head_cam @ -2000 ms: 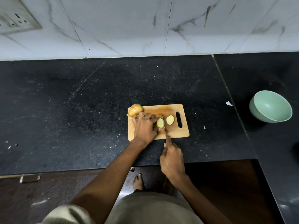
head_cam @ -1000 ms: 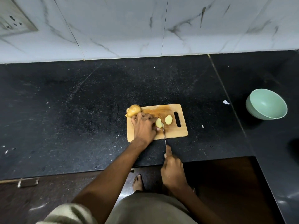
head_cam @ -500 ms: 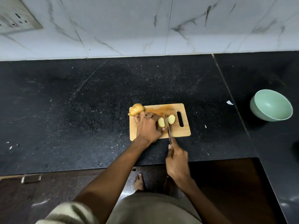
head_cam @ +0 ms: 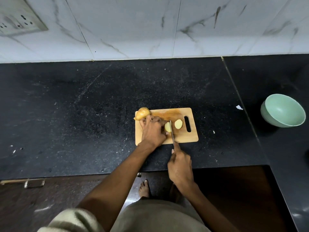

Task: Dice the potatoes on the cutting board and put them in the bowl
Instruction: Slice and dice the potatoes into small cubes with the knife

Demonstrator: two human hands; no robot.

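Note:
A wooden cutting board (head_cam: 189,137) lies on the black counter. My left hand (head_cam: 153,131) holds a pale peeled potato piece (head_cam: 167,126) down on the board, fingers curled over it. My right hand (head_cam: 179,164) grips the handle of a knife (head_cam: 171,132), index finger along its spine; the blade rests against the right side of that piece. A cut potato slice (head_cam: 178,123) lies just right of the blade. A whole unpeeled potato (head_cam: 142,113) sits at the board's far left corner. The mint green bowl (head_cam: 284,110) stands far to the right and looks empty.
A white marble-tiled wall runs behind the counter, with a socket panel (head_cam: 20,19) at top left. A small white scrap (head_cam: 239,107) lies near the counter seam. The counter's front edge drops to dark cabinets; my bare foot (head_cam: 144,188) shows below.
The knife has sawed back and forth: pulled toward me a second ago, then pushed forward again so the blade sits against the held piece. My left hand stayed on the potato.

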